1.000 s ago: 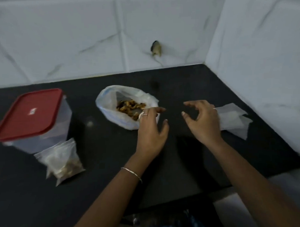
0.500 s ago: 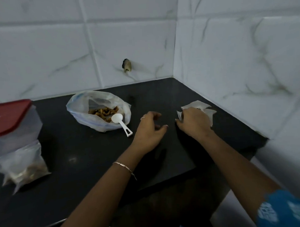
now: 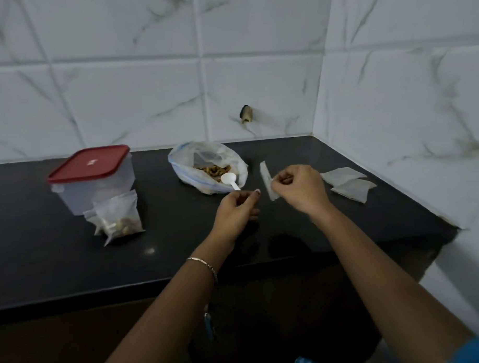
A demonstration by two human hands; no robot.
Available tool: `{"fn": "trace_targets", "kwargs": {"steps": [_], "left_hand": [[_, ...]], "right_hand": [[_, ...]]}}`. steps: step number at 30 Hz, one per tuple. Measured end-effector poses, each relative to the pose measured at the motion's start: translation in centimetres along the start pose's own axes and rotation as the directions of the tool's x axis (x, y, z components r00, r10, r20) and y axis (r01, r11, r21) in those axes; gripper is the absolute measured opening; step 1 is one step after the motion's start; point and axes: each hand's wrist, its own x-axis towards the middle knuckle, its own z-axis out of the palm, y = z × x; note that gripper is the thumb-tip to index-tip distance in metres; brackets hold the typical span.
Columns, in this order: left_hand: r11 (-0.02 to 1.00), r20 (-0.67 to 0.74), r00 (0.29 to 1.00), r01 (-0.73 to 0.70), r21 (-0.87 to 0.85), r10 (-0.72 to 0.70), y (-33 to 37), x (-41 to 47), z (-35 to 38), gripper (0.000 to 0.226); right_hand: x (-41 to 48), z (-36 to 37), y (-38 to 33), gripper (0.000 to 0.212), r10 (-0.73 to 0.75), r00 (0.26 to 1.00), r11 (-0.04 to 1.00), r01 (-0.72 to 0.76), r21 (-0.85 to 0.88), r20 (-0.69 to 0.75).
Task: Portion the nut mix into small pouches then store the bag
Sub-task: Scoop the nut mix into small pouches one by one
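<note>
Head view: the right hand [image 3: 301, 187] has its fingers and thumb curled in a pinch on one empty pouch [image 3: 267, 180], which it holds off the table [image 3: 59, 255]. The pouch is seen nearly edge-on, with its long axis running from beyond the hand back toward the wrist. The left hand [image 3: 235, 208] lies just to the left of that pouch, its fingers loosely curled with nothing evidently gripped and its forefinger extended toward the pouch. Whether it touches the handle of the spoon [image 3: 228, 179] cannot be told. The open bag of nut mix [image 3: 186, 161] stands just beyond the left hand and to the left of the right hand, with the spoon's bowl resting in its mouth and the handle pointing back at the left hand. The left hand is therefore the nearer one to both spoon and bag. Spare pouches [image 3: 347, 183] lie flat to the right of the right hand. A filled pouch [image 3: 120, 215] leans against a red-lidded container [image 3: 91, 173] well to the left of both hands. The next move probably calls for the left hand to part the pouch mouth.
</note>
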Motion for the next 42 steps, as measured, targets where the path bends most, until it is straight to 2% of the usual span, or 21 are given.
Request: {"fn": "trace_targets", "kwargs": {"steps": [2, 6, 9, 14, 17, 19, 22, 25, 28, 31, 33, 36, 39, 42], "left_hand": [[0.999, -0.04, 0.999, -0.02, -0.042, 0.019, 0.5, -0.6, -0.5, 0.038], [0.995, -0.127, 0.989, -0.086, -0.041, 0.081, 1.6, -1.4, -2.0, 0.032], [0.994, -0.137, 0.986, -0.105, -0.039, 0.099, 2.1, -1.7, -3.2, 0.024], [0.994, -0.104, 0.99, -0.096, -0.05, 0.09, 2.4, -2.6, -4.9, 0.019], [0.995, -0.149, 0.986, -0.086, -0.05, 0.078, 2.5, -3.2, -5.6, 0.013], [0.996, -0.209, 0.975, -0.084, -0.023, 0.078, 2.6, -3.5, -6.0, 0.01], [0.99, -0.325, 0.938, -0.089, 0.107, 0.12, 2.7, -3.5, -6.7, 0.009], [0.953, -0.364, 0.911, -0.086, 0.291, 0.193, 3.1, -3.5, -7.4, 0.015], [0.92, -0.345, 0.907, -0.1, 0.38, 0.241, 3.6, -3.5, -7.5, 0.015], [0.89, -0.303, 0.92, -0.093, 0.447, 0.248, 3.8, -3.6, -7.3, 0.014], [0.845, -0.263, 0.923, -0.109, 0.523, 0.281, 3.8, -3.7, -7.2, 0.015], [0.757, -0.208, 0.898, -0.182, 0.627, 0.388, 3.4, -4.0, -7.1, 0.018], [0.638, -0.154, 0.846, -0.252, 0.727, 0.51, 2.9, -4.3, -7.0, 0.016], [0.438, -0.055, 0.791, -0.278, 0.855, 0.609, 2.6, -4.6, -7.0, 0.015]], "right_hand": [[-1.1, 1.1, -1.5, 0.005, -0.048, 0.998, 0.996, 0.044, 0.077, 0.048], [-2.3, 2.6, -3.6, 0.005, -0.08, 0.991, 0.985, 0.062, 0.163, 0.109], [-2.2, 3.6, -4.2, 0.003, -0.01, 0.985, 0.958, -0.041, 0.284, 0.174], [-2.4, 4.7, -5.1, 0.005, 0.081, 0.961, 0.847, -0.206, 0.491, 0.265], [-3.1, 4.8, -5.9, 0.007, 0.078, 0.931, 0.788, -0.276, 0.55, 0.356], [-3.4, 5.0, -6.2, 0.005, 0.094, 0.93, 0.777, -0.291, 0.559, 0.354], [-3.1, 5.1, -6.1, 0.004, 0.15, 0.95, 0.808, -0.277, 0.519, 0.274], [-2.6, 4.9, -5.7, 0.006, 0.112, 0.971, 0.885, -0.194, 0.423, 0.211], [-2.5, 4.7, -6.1, 0.018, -0.058, 0.977, 0.948, -0.011, 0.319, 0.206], [-2.7, 4.5, -7.0, 0.024, -0.285, 0.892, 0.956, 0.239, 0.167, 0.352], [-2.6, 4.4, -7.2, 0.023, -0.311, 0.881, 0.942, 0.335, -0.006, 0.358], [-2.5, 4.2, -7.3, 0.021, -0.275, 0.935, 0.923, 0.321, -0.21, 0.222], [-2.2, 4.1, -7.2, 0.017, -0.227, 0.963, 0.953, 0.25, -0.172, 0.144], [-1.7, 4.7, -7.1, 0.016, -0.238, 0.96, 0.958, 0.257, -0.126, 0.151]]}}
